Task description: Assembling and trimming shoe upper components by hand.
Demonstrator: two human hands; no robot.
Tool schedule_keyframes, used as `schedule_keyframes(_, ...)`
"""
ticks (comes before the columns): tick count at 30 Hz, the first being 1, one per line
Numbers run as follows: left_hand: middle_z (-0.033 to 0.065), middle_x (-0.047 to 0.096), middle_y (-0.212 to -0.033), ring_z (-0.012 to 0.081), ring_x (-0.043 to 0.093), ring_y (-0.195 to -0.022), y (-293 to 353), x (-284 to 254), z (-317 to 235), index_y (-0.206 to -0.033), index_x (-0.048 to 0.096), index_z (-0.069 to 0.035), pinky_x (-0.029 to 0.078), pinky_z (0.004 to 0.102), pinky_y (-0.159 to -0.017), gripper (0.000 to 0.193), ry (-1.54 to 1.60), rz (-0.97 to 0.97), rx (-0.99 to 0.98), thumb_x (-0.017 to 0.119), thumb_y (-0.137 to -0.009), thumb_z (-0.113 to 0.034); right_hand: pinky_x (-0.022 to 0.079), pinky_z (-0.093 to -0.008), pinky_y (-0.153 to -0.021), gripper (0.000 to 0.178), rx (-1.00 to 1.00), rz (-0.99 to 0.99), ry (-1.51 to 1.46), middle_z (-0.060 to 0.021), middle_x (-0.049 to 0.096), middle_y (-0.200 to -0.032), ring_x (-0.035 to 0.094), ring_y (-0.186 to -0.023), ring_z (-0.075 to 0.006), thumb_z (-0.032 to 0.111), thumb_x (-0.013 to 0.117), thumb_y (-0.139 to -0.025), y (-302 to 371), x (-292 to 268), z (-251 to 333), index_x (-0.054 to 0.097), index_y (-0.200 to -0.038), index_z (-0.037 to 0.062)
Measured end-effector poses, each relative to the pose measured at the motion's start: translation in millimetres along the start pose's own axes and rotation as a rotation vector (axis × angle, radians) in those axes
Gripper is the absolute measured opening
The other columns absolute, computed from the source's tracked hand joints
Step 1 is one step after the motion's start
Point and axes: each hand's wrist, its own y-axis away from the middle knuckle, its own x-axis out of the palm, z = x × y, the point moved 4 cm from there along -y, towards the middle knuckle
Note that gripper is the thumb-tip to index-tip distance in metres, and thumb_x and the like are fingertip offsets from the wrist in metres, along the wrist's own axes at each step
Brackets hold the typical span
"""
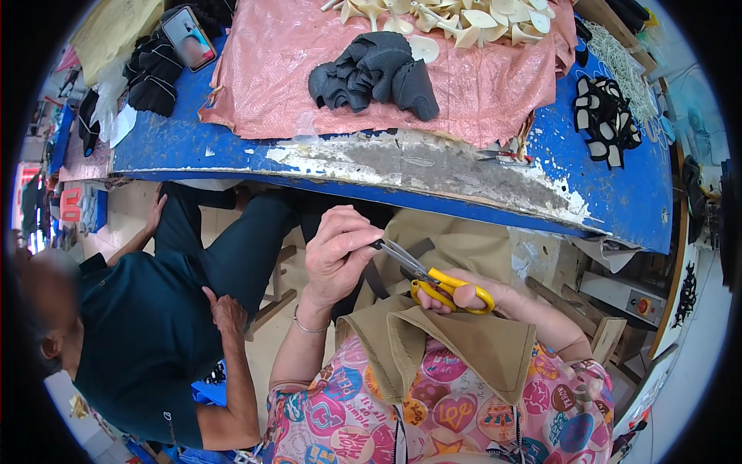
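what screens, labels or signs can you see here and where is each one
Phone: lying tilted on dark cloth at the blue table's far left corner; rounded rectangle, lit screen in pale and pinkish tones.
Red sign: at the far left edge beyond the table; red panel with pale marks, too small to make out.
Control box: under the table's right end; pale box with a round red button.
No packages or labels visible.

Blue worktable (634, 193) with pink sacking (479, 85), dark fabric pieces (371, 73), phone (189, 37); seated person (147, 325) alongside.
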Motion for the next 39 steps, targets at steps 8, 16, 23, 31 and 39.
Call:
schedule_keyframes(8, 0.0087, 0.062, -0.084, 0.0213, 0.057, -0.086, 6, 3, 8, -0.09, 0.065, -0.001, 0.046, 0.0388, -0.088, 0.021, 0.127, -0.055, -0.204, 0.068, -0.07, 0.005, 0.038, -0.0281, -0.061, 0.079, -0.114, -0.396, 0.246, -0.0029, 0.045, -0.081, 0.045, -0.069, -0.0154, 0.073, 0.065, -0.06, 7, -18, 13, 0.046, -0.094, 0.0044)
schedule_keyframes(16, 0.0102, 0.062, -0.087, 0.0213, 0.057, -0.088, -1, 4, 2, -0.09, 0.064, 0.001, 0.047, 0.0327, -0.081, 0.021, 0.11, -0.063, -0.264, 0.068, -0.071, 0.007, 0.045, -0.0404, -0.075, 0.08, -0.221, -0.79, 1.227, -0.0172, 0.052, -0.097, 0.054, -0.088, -0.0356, 0.052, 0.08, -0.051, 0, -14, 60, 0.047, -0.1, -0.0021)
schedule_keyframes(23, 0.0124, 0.062, -0.089, 0.0221, 0.058, -0.087, 3, 7, 6, -0.089, 0.063, 0.002, 0.047, 0.0305, -0.078, 0.021, 0.098, -0.08, -0.28, 0.068, -0.07, 0.007, 0.044, -0.0417, -0.081, 0.081, -0.227, -0.756, 1.284, -0.0197, 0.054, -0.098, 0.054, -0.094, -0.0365, 0.054, 0.078, -0.054, 0, -15, 62, 0.05, -0.102, -0.0043)
schedule_keyframes(31, 0.0136, 0.063, -0.091, 0.0238, 0.059, -0.09, 5, 9, 10, -0.089, 0.063, 0.002, 0.047, 0.0323, -0.08, 0.022, 0.128, -0.093, -0.248, 0.069, -0.069, 0.008, 0.046, -0.0411, -0.077, 0.075, -0.136, -0.736, 1.34, -0.0193, 0.054, -0.096, 0.056, -0.091, -0.0354, 0.053, 0.076, -0.058, -2, -20, 58, 0.051, -0.1, -0.0035)
schedule_keyframes(39, 0.0124, 0.062, -0.092, 0.0217, 0.058, -0.091, 8, 14, 17, -0.09, 0.063, 0.001, 0.047, 0.0321, -0.082, 0.021, 0.206, -0.147, -0.264, 0.067, -0.071, 0.008, 0.048, -0.0376, -0.059, 0.059, -0.177, -0.847, 1.456, -0.013, 0.058, -0.084, 0.061, -0.072, -0.0291, 0.041, 0.082, -0.058, -2, -29, 54, 0.05, -0.088, 0.0017)
